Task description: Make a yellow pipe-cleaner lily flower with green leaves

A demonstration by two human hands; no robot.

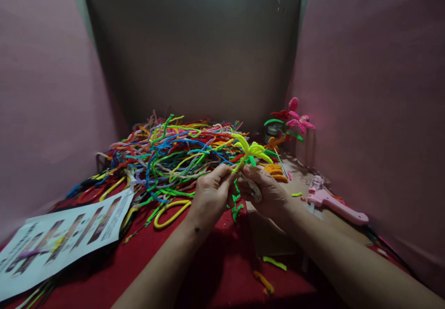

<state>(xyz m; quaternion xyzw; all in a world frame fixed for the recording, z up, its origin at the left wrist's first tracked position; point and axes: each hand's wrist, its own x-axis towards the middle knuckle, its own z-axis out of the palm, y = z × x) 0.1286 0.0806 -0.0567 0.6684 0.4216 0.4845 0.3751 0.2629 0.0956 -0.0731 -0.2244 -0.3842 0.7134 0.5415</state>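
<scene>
My left hand (pixel 210 194) and my right hand (pixel 266 190) meet over the red cloth (pixel 222 262), both pinched on a yellow-green pipe-cleaner flower (pixel 252 151). The flower's looped petals stick up above my fingers and its stem runs down between the two hands. My right hand also grips a small whitish roll (pixel 253 186) against the stem. Green stem pieces (pixel 236 207) hang below my fingers.
A big heap of coloured pipe cleaners (pixel 170 153) lies behind my hands. Yellow-handled scissors (pixel 170 211) and a printed sheet (pixel 66 237) lie at left. A pink glue gun (pixel 333 202) lies at right, finished pink flowers (pixel 295 119) stand behind it. Cardboard and pink walls enclose the space.
</scene>
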